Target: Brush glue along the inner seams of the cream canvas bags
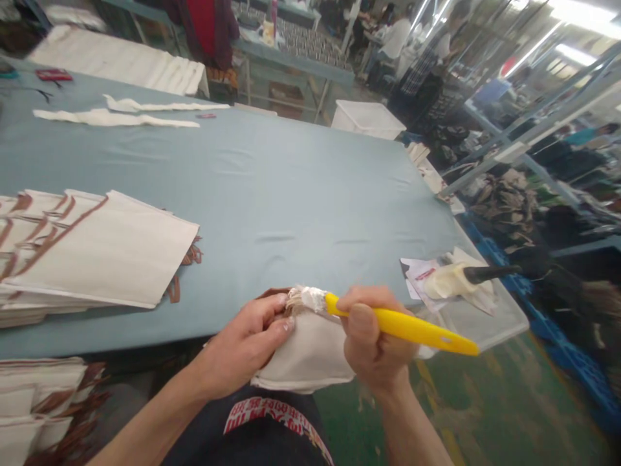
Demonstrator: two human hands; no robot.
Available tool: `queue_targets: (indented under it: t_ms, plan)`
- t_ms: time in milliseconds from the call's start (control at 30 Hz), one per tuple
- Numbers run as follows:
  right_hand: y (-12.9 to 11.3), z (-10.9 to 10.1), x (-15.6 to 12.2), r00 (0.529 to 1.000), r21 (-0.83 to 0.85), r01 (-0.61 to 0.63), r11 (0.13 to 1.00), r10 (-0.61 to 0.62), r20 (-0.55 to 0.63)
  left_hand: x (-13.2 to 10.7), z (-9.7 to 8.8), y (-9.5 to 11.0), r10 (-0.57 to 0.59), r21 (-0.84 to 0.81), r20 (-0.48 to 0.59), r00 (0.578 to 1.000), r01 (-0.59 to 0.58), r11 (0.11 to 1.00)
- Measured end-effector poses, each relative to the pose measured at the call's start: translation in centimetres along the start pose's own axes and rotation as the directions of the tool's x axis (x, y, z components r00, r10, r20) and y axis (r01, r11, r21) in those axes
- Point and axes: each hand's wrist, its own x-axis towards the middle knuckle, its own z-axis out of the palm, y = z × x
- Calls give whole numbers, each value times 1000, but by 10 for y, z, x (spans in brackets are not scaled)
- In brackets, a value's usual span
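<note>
My right hand (376, 333) is closed around the yellow handle of a brush (412, 327). White paste coats its bristles, which touch the upper edge of a cream fabric piece with brown trim (305, 356). That piece hangs at the table's near edge, in front of my body. My left hand (257, 340) pinches it by its top edge, thumb towards me and fingers at the far side, close to the bristle tips. Part of the fabric is hidden behind both hands.
Stacked cream fabric pieces (107, 252) lie on the blue-green table (310, 188) at left, with another stack (39, 401) below. A pale paste-covered container with a dark handle (451, 279) sits at right. White strips (116, 118) and a white bin (366, 118) are farther back.
</note>
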Motion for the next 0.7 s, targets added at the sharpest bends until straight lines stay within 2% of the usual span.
queue_targets:
  t_ms: [100, 200, 267, 333, 433, 500, 600, 633, 700]
  plan:
    - [9, -30, -12, 997, 10, -73, 997, 73, 0, 11, 15, -3, -21, -42, 19, 1000, 22, 999]
    - [13, -52, -8, 993, 1, -67, 998, 67, 99, 20, 33, -4, -2, 40, -1, 1000, 2, 999]
    - [17, -57, -2, 993, -11, -22, 1000, 23, 114, 25, 50, -5, 30, 138, -1, 1000, -30, 990]
    - [21, -58, 3, 997, -24, 41, 999, -39, 66, 29, 69, -6, 44, 198, 37, 998, -50, 979]
    - [30, -65, 1, 995, -5, 100, 995, -100, -8, 35, 93, -11, 20, 168, 72, 997, -32, 985]
    - [34, -78, -4, 993, 39, 55, 998, -50, -107, 38, 103, -15, -4, 98, 55, 998, -2, 995]
    - [39, -107, -11, 948, 123, -39, 992, 76, -310, 42, 109, -20, -38, -57, 57, 998, 41, 998]
    - [40, -117, -13, 937, 155, -64, 986, 114, -332, 43, 110, -22, -47, -110, 68, 997, 54, 992]
    - [43, -131, -18, 942, 235, -142, 962, 204, -266, 45, 113, -24, -51, -175, 69, 996, 63, 983]
